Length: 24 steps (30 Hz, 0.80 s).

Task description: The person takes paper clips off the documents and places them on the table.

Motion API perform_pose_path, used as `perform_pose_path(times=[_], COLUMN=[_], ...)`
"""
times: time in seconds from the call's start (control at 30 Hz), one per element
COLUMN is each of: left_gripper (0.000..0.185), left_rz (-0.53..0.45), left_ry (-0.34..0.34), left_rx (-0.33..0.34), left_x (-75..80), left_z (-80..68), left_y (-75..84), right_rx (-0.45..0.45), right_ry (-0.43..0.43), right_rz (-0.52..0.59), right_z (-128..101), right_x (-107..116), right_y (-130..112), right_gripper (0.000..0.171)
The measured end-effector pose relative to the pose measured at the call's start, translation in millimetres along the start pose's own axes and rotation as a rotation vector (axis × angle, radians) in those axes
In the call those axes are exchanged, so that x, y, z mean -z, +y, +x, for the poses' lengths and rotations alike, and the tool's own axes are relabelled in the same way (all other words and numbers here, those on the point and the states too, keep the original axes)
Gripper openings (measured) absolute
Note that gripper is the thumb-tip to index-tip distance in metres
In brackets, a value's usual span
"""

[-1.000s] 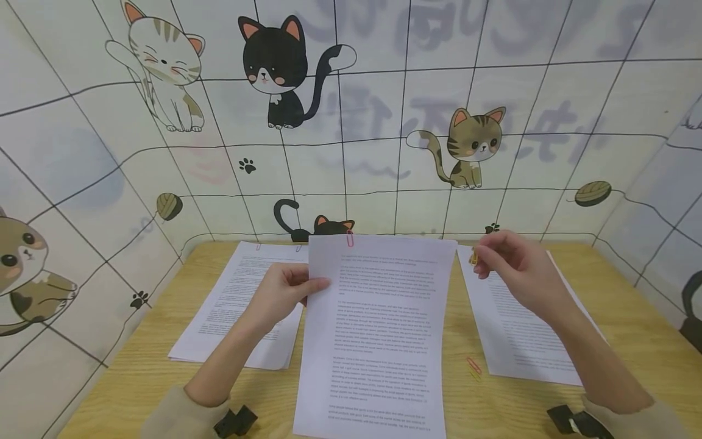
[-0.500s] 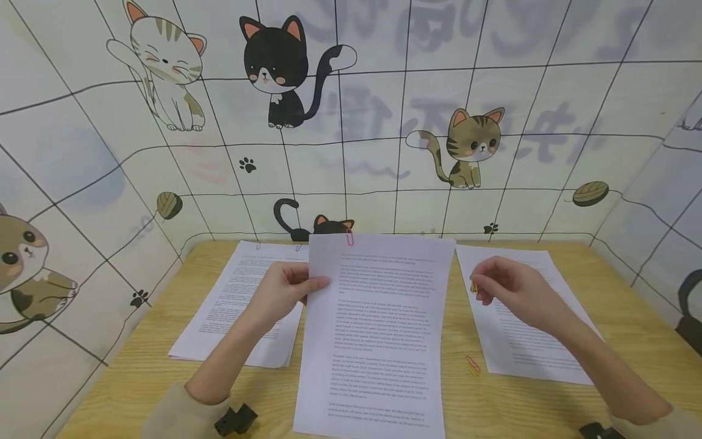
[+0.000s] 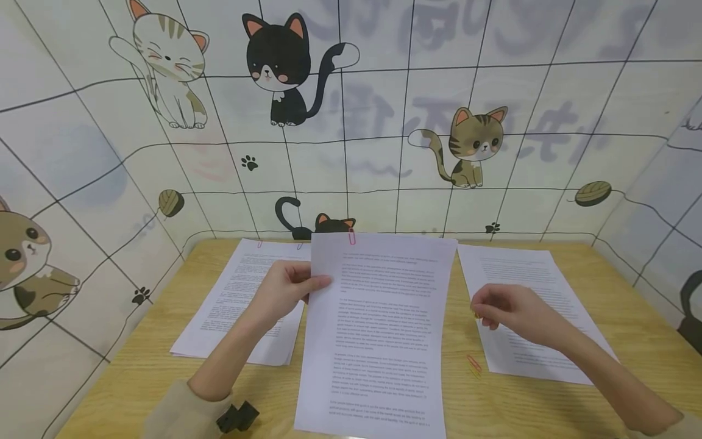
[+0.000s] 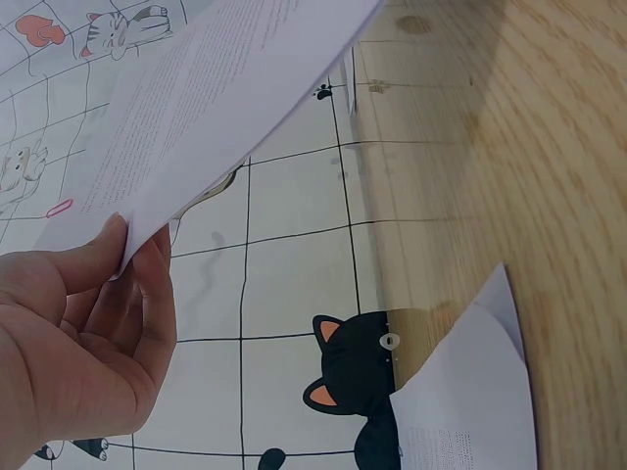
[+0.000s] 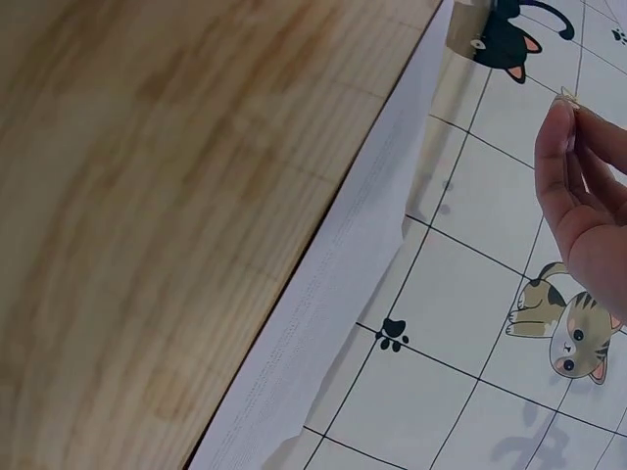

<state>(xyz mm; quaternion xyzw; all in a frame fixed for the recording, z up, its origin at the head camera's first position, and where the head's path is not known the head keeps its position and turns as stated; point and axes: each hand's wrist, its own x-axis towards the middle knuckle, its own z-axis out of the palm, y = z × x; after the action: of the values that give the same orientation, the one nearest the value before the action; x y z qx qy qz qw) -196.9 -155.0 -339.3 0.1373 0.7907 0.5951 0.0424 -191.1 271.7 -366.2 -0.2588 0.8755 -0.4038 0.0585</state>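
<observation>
My left hand (image 3: 285, 292) pinches the left edge of a printed paper stack (image 3: 384, 329), held upright above the table. A pink paper clip (image 3: 352, 237) sits on its top edge, left of the middle. In the left wrist view the thumb (image 4: 103, 250) presses the front of the sheets and the fingers are behind. My right hand (image 3: 512, 314) pinches a small yellow paper clip (image 3: 476, 314) over the right-hand papers; its tip shows above the fingertips in the right wrist view. On the table between them lie a red paper clip (image 3: 474, 363) and a yellow one beside it.
Clipped printed sheets (image 3: 236, 305) lie at the left of the wooden table (image 3: 137, 390), with two clips along their top edge. More printed sheets (image 3: 548, 360) lie at the right. A wall (image 3: 378, 171) with cartoon cats stands behind the table.
My right hand has come down and nearer, from the top of the right-hand papers to about their middle, still pinching the yellow paper clip. The left hand and its papers have hardly moved.
</observation>
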Motion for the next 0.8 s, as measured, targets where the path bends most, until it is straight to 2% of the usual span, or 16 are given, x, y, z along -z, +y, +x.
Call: perform_pose_path(times=[0.27,0.6,0.8], left_gripper=[0.024,0.024,0.024], left_rz=[-0.004,-0.012,-0.018], left_ry=[-0.004,-0.009,-0.009], left_rx=[-0.007,-0.008,-0.003], left_x=[-0.5,-0.6,-0.2], left_z=[1.1,0.4,-0.3], left_y=[1.7,3.1,2.5], right_rx=[-0.026,0.049,0.042], right_ry=[-0.078,-0.187,-0.237], right_rz=[0.001,0.014,0.02], right_z=[-2,-5,-4], right_x=[-6,-18,-24], right_y=[8,17,15], right_gripper=[0.004,0.005,0.005])
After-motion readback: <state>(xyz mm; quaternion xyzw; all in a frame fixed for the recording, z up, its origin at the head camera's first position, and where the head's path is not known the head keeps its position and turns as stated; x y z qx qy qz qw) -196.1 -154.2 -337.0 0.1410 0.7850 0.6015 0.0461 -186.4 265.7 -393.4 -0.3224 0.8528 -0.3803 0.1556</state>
